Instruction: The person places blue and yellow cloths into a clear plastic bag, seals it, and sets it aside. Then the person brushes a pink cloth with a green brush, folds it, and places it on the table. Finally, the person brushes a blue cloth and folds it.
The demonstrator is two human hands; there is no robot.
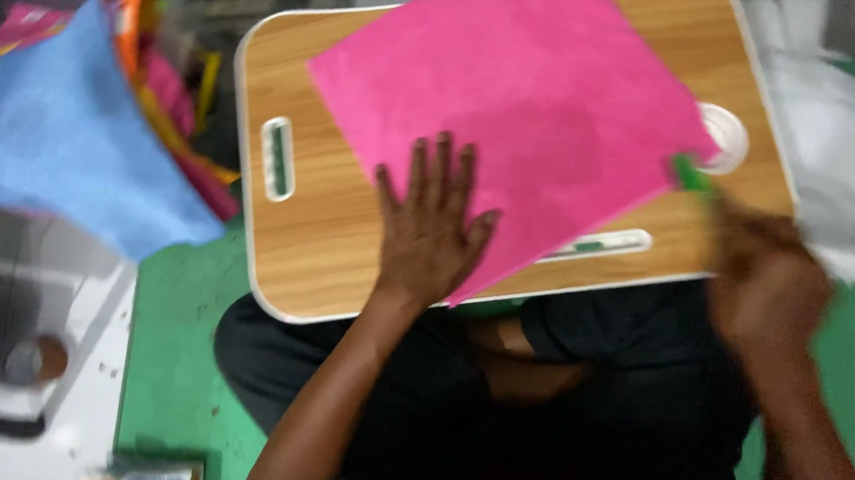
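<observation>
A pink sheet of cloth-like material lies tilted on a small wooden lap table. My left hand rests flat on the sheet's lower corner, fingers spread. My right hand is blurred at the table's lower right edge and grips a small green object that touches the sheet's right corner. What the green object is cannot be made out.
A blue sheet and a pile of coloured sheets sit at the upper left. White material lies to the right of the table. The floor is green. The table has a round cup recess and slots.
</observation>
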